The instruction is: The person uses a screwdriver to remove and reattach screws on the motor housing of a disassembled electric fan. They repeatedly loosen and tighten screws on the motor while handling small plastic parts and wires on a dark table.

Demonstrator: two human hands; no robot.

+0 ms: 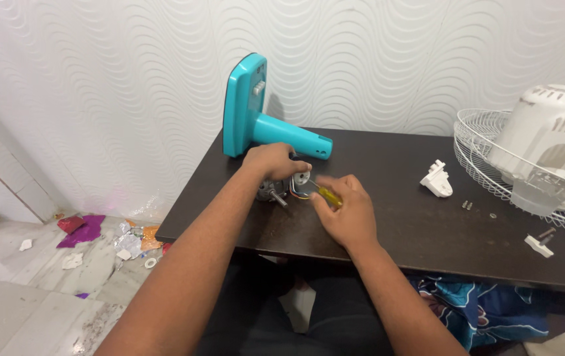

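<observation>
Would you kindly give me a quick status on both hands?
Left hand grips fan motor on table. Right hand holds yellow-handled screwdriver at motor. Teal fan stand lies close behind.

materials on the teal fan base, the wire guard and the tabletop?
Teal fan base: looks like moulded plastic, smooth and slightly glossy, with soft highlights.
Wire guard: thin rods, probably white-coated metal; the look leaves it open.
Tabletop: dark brown, matt, likely laminate or veneered board; no grain can be made out.
</observation>
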